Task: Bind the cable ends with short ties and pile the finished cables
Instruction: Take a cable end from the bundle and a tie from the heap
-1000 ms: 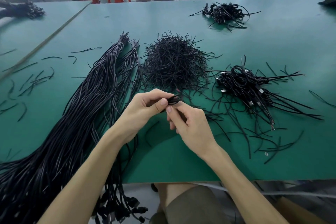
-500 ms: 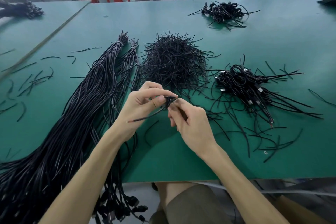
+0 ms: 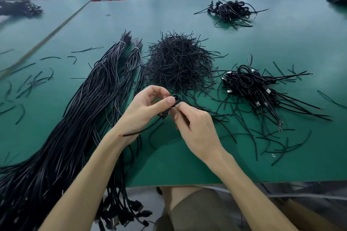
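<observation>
Head view: left hand (image 3: pixel 146 110) pinches coiled cable (image 3: pixel 175 98) between thumb and forefinger. Right hand (image 3: pixel 195 127) grips the same coil, fingers curled, above the green table (image 3: pixel 187 165). Tie heap (image 3: pixel 178 62) just behind. Finished pile (image 3: pixel 249 86) to the right, unbound bundle (image 3: pixel 84 108) to the left.

- No text, label, brand, number or sign can be read anywhere in the view.
</observation>
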Demonstrator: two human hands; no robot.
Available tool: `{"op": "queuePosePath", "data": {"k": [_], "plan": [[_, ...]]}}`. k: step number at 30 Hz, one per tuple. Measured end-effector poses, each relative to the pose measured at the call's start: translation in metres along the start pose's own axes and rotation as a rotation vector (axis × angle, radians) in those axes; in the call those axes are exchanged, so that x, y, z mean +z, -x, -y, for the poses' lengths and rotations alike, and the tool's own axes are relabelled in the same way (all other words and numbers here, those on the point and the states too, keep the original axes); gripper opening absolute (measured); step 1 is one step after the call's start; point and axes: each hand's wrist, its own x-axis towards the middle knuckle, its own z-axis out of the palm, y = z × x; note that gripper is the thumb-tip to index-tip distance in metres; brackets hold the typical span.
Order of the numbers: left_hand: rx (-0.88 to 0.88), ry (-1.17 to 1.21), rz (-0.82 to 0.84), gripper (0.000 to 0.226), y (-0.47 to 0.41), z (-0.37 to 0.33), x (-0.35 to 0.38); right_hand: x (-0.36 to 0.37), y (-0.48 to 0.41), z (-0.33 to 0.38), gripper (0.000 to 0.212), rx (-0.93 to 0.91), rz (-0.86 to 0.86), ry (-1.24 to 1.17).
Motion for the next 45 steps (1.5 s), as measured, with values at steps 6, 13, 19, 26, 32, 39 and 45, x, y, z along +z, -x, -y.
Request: {"op": "queuePosePath", "data": {"k": [6,13,19,26,32,39,45], "plan": [[-0.036,-0.033,0.173,0.032,0.005,-0.001,-0.008,-0.002,0.001,-0.001,0.015,0.011,-0.015,-0.020],[0.105,-0.069,0.125,0.031,0.003,0.002,-0.008,-0.003,0.000,-0.002,0.024,0.032,-0.005,-0.046],[0.242,-0.248,0.028,0.035,0.003,0.001,0.001,-0.002,-0.001,-0.003,0.021,0.058,0.004,-0.137],[0.235,-0.237,0.044,0.022,0.000,0.005,-0.003,0.001,-0.003,-0.007,0.025,0.116,0.027,-0.197],[0.259,-0.164,0.079,0.021,0.001,0.003,-0.005,0.002,-0.005,-0.005,0.026,0.124,0.028,-0.245],[0.161,0.086,0.177,0.022,0.003,-0.001,-0.008,-0.001,-0.005,-0.005,0.024,0.128,-0.012,-0.285],[0.032,0.133,0.064,0.030,0.004,-0.004,-0.006,0.001,-0.003,-0.005,0.028,0.056,0.016,-0.159]]}}
